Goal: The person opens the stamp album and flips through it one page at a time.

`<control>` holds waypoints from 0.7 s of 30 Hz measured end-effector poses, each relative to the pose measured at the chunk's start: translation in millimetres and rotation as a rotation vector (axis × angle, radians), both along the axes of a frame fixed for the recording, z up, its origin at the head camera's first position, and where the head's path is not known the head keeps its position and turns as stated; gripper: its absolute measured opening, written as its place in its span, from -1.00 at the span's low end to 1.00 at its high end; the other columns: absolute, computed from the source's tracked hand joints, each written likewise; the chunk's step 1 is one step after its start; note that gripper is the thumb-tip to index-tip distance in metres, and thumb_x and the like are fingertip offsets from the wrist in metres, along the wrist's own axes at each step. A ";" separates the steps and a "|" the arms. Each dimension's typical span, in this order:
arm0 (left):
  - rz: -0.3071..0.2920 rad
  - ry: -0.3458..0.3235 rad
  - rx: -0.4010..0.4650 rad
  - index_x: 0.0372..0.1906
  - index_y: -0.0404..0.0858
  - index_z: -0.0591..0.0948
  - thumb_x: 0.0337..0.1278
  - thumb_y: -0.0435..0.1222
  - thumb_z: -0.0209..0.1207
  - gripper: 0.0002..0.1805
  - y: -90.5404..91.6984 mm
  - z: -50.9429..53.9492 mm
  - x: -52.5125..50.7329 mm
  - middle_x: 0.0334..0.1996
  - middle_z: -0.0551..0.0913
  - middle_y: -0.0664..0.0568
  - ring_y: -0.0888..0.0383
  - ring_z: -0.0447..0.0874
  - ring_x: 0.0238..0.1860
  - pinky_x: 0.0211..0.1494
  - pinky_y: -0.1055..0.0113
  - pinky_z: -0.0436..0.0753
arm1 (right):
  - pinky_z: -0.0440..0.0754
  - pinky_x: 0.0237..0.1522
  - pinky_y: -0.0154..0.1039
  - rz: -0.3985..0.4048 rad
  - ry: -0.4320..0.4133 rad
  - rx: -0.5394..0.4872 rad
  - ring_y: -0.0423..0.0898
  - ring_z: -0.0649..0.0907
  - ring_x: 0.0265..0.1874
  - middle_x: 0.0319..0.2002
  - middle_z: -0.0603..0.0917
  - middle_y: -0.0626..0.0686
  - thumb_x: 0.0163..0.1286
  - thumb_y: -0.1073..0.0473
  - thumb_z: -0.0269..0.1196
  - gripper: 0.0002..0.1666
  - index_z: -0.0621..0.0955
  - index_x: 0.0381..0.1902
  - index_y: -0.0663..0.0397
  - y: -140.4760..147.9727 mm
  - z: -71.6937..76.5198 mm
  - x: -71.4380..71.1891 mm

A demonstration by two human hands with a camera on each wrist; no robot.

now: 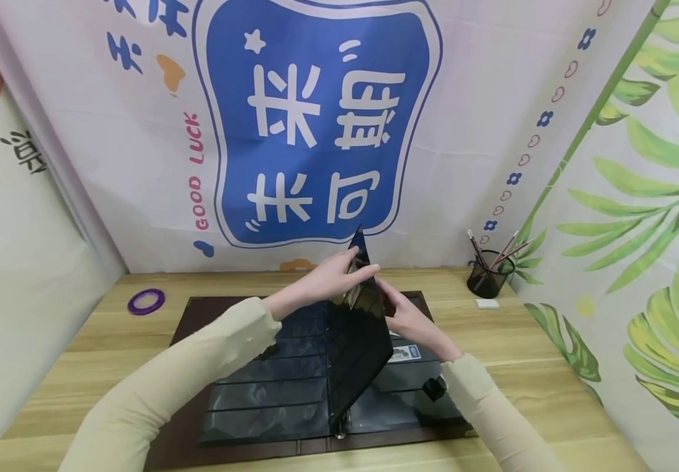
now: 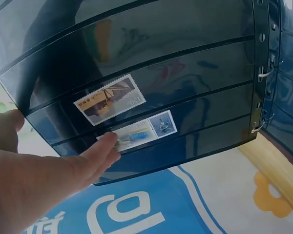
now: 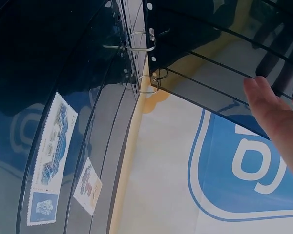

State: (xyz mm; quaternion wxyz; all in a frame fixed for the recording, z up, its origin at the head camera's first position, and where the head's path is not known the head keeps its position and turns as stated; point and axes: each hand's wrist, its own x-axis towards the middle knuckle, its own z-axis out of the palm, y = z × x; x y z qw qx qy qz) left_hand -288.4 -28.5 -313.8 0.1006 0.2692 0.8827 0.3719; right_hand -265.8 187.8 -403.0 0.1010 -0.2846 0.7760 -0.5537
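A ring-binder stamp album [image 1: 269,406] lies open with one black pocket page [image 1: 360,347] raised upright. My left hand [image 1: 339,272] is at the upper part of this page, fingers extended along its left face. In the left wrist view, its fingertips touch the lower stamp [image 2: 163,124], partly covering it; another stamp [image 2: 110,100] sits in the pocket above. My right hand [image 1: 413,328] is on the page's other side, its straight fingers [image 3: 266,100] against the dark sheet. Two stamps [image 3: 51,151] show in the right-hand page lying below.
A purple ring [image 1: 146,301] lies at the table's back left. At the back right stand a black mesh pen cup [image 1: 487,282] with pencils and a small white block [image 1: 487,304]. A printed cloth [image 1: 156,164] hangs behind the table.
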 end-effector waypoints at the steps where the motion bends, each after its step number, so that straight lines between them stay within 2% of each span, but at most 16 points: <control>1: 0.007 -0.011 0.016 0.57 -0.33 0.06 0.47 0.10 -0.05 -0.18 -2.0 -0.1 0.7 0.40 0.38 -0.29 -0.16 0.47 0.34 0.34 -0.04 0.51 | 0.24 0.44 0.23 0.011 0.006 -0.007 0.26 0.19 0.51 0.58 0.05 0.24 0.39 -0.22 0.23 0.12 -0.08 0.61 0.11 -0.2 -0.5 -0.3; 4: 0.011 -0.077 0.113 0.56 -0.31 0.08 0.47 0.04 -0.02 -0.21 -11.1 0.6 2.5 0.39 0.40 -0.28 -0.16 0.46 0.36 0.33 -0.03 0.54 | 0.18 0.46 0.28 0.072 0.025 -0.054 0.27 0.15 0.54 0.61 -0.02 0.19 0.28 -0.39 0.23 0.22 -0.07 0.62 0.03 -0.1 -2.5 -1.6; 5: 0.015 -0.108 0.155 0.57 -0.31 0.05 0.47 0.00 -0.01 -0.21 -15.1 1.0 3.3 0.48 0.28 -0.25 -0.17 0.34 0.45 0.39 -0.06 0.48 | 0.17 0.46 0.28 0.098 0.033 -0.075 0.27 0.14 0.54 0.61 -0.03 0.18 0.28 -0.39 0.23 0.22 -0.06 0.62 0.01 0.4 -3.1 -2.1; 8: 0.025 -0.188 0.277 0.59 -0.31 -0.03 0.47 -0.13 0.02 -0.22 -28.0 3.5 6.0 0.52 0.19 -0.26 -0.18 0.30 0.48 0.35 -0.01 0.53 | 0.21 0.45 0.25 0.133 0.049 -0.093 0.27 0.20 0.52 0.61 -0.01 0.16 0.30 -0.31 0.25 0.14 -0.02 0.61 -0.05 2.9 -5.4 -3.9; 11: 0.045 -0.207 0.351 0.59 -0.34 -0.11 0.43 -0.27 -0.02 -0.21 -44.9 4.5 9.3 0.54 0.12 -0.31 -0.21 0.26 0.49 0.31 0.00 0.56 | 0.22 0.44 0.30 0.100 0.054 -0.057 0.27 0.22 0.52 0.60 0.02 0.20 0.33 -0.23 0.28 0.09 0.02 0.60 -0.02 9.7 -10.5 -6.5; 13: 0.065 -0.184 0.352 0.59 -0.35 -0.11 0.40 -0.31 -0.05 -0.21 -58.6 3.2 11.0 0.54 0.11 -0.33 -0.23 0.25 0.49 0.33 -0.04 0.53 | 0.23 0.42 0.32 0.061 0.057 -0.013 0.27 0.22 0.51 0.59 0.04 0.22 0.34 -0.19 0.30 0.08 0.03 0.60 -0.01 16.6 -16.2 -9.2; 18: 0.100 -0.104 0.304 0.57 -0.42 -0.11 0.36 -0.43 -0.13 -0.24 -97.6 -7.4 17.2 0.53 0.06 -0.41 -0.34 0.15 0.50 0.48 -0.14 0.31 | 0.34 0.37 0.30 -0.028 0.032 0.087 0.30 0.23 0.50 0.58 0.05 0.26 0.41 0.01 0.29 -0.01 0.03 0.59 0.06 36.7 -30.5 -15.4; 21: 0.140 -0.097 0.273 0.56 -0.48 -0.12 0.33 -0.47 -0.15 -0.25 -118.6 -15.4 23.6 0.52 0.02 -0.46 -0.39 0.09 0.51 0.52 -0.16 0.21 | 0.35 0.37 0.29 -0.084 0.012 0.146 0.32 0.23 0.49 0.57 0.04 0.29 0.42 0.06 0.27 -0.02 0.01 0.59 0.11 47.9 -37.4 -18.4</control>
